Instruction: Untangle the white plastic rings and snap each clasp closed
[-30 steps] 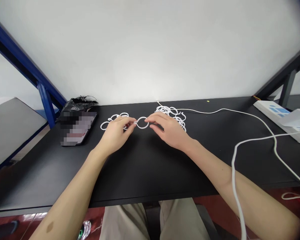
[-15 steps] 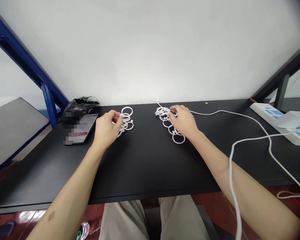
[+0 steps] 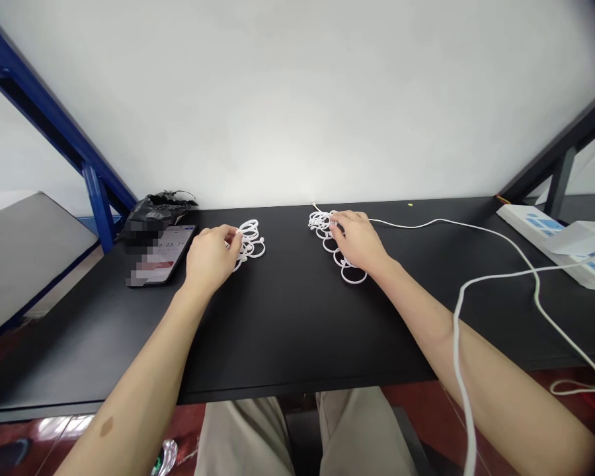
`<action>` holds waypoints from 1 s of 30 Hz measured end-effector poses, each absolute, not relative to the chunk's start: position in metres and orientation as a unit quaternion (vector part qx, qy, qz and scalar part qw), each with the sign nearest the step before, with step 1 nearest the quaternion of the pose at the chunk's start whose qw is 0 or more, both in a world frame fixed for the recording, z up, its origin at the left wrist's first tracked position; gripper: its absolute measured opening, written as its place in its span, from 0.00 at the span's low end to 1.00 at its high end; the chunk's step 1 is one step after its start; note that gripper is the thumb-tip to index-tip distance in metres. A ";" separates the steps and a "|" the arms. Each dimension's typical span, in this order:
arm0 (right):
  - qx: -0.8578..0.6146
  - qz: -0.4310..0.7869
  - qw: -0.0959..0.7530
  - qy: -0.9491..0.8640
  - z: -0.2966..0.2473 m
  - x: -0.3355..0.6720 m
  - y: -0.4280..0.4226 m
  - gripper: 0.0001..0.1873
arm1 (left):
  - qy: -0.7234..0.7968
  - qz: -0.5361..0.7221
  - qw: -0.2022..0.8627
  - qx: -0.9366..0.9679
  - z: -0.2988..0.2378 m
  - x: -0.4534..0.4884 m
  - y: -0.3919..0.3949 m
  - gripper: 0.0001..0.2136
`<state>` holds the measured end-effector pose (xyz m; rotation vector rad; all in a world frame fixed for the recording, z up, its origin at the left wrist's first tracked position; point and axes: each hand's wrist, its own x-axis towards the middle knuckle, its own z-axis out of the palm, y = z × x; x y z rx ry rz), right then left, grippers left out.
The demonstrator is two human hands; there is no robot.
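Two loose groups of thin white rings lie on the black table (image 3: pixel 287 344). At the left group (image 3: pixel 256 248), my left hand (image 3: pixel 212 258) has its thumb and fingertips pinched together on the edge of a white ring at the top. That ring rests low over the others, and part of the group is hidden behind the fingers. Over the right group (image 3: pixel 354 274), my right hand (image 3: pixel 359 239) is bent palm down, thumb and forefinger brought together at a white ring on its upper part. The hand covers several of those rings.
A phone (image 3: pixel 171 248) showing a timer lies at the left, beside a crumpled black plastic bag (image 3: pixel 153 213). A white cable (image 3: pixel 518 254) runs across the right side and over my right forearm. White packages with blue labels (image 3: pixel 540 221) sit far right. A pale wall (image 3: pixel 297 99) stands behind.
The upper ring at my left hand has dropped from a raised tilt onto the group. My right hand has shifted slightly left and away, fingertips now near the group's upper part.
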<state>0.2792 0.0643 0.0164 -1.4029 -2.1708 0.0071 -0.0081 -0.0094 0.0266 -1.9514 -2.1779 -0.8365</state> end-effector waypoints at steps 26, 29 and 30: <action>-0.320 0.104 0.252 -0.907 0.030 0.241 0.012 0.16 | -0.559 -0.295 -0.052 -0.773 0.030 0.024 -0.026 0.12; -0.319 0.092 0.242 -0.912 0.032 0.240 0.010 0.17 | -0.561 -0.278 -0.059 -0.778 0.031 0.024 -0.027 0.12; -0.316 0.089 0.241 -0.913 0.032 0.240 0.010 0.17 | -0.560 -0.269 -0.062 -0.781 0.031 0.025 -0.027 0.12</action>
